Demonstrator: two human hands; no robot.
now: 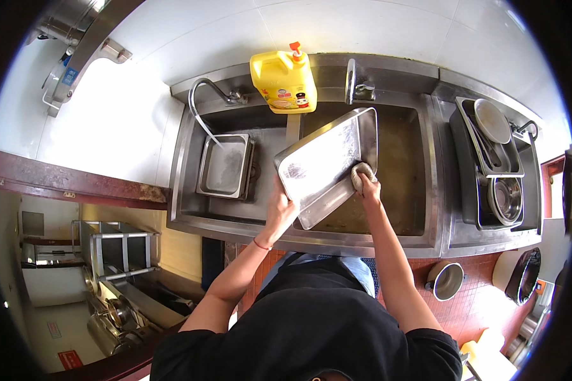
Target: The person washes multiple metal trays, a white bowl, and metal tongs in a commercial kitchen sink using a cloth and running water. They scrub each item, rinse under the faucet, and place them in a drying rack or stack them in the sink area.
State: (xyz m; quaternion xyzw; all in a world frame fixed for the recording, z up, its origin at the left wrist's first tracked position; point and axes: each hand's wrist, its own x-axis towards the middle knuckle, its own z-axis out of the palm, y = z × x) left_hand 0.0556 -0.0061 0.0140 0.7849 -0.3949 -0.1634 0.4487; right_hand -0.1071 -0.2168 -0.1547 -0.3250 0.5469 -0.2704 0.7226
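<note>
A deep rectangular stainless steel pan (326,159) is held tilted over the right sink basin (403,190), which contains murky brownish water. My left hand (281,209) grips the pan by its near left edge. In my right hand (369,188) is a bunched pale cloth (362,177), pressed against the pan's right side wall. Water runs from the curved left faucet (205,102) into a smaller steel pan (224,164) in the left sink basin (271,143). That pan appears to sit on top of other pans.
A yellow detergent jug (286,85) with an orange pump stands behind the basin divider. Beside it is a second faucet (350,81). At the right, a dark tub (464,190) holds pans, a plate (492,121) and bowls (506,200). A pot (447,281) stands on the tiled floor.
</note>
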